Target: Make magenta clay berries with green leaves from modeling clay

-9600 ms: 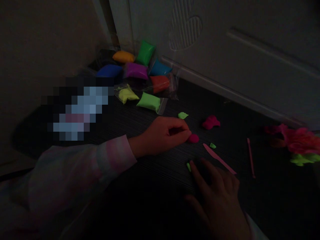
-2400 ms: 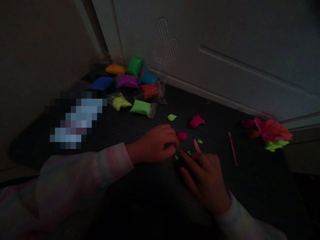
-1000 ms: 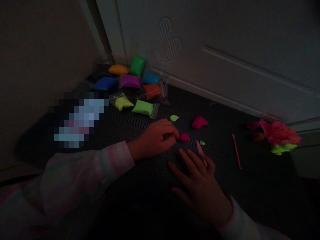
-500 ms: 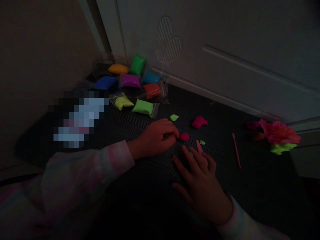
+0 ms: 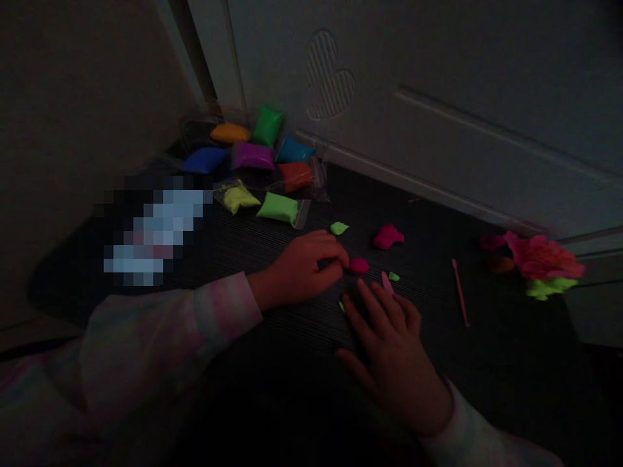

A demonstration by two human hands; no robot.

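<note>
My left hand [image 5: 309, 269] rests on the dark table with thumb and forefinger pinched at the left end of a small magenta lump of modelling clay [image 5: 359, 266]. My right hand [image 5: 394, 357] lies palm down, its fingers spread. A thin bit of green clay [image 5: 341, 306] peeks out beside its fingertips; the rest is hidden under them. The tip of a pink clay knife [image 5: 387, 283] shows beyond the fingers, its other end covered by the hand. Next to it is a small green clay piece [image 5: 394, 277].
A green clay leaf shape [image 5: 339, 228] and a larger magenta lump [image 5: 389, 237] lie farther back. A thin pink tool [image 5: 460, 293] and a pink flower [image 5: 545, 256] are at right. Several bags of coloured clay [image 5: 253, 157] stand back left, by a blurred-out object [image 5: 160, 233].
The fingers of my right hand have shifted slightly over the table. The green bit seen between them earlier now shows at their left side. My left hand has stayed in place.
</note>
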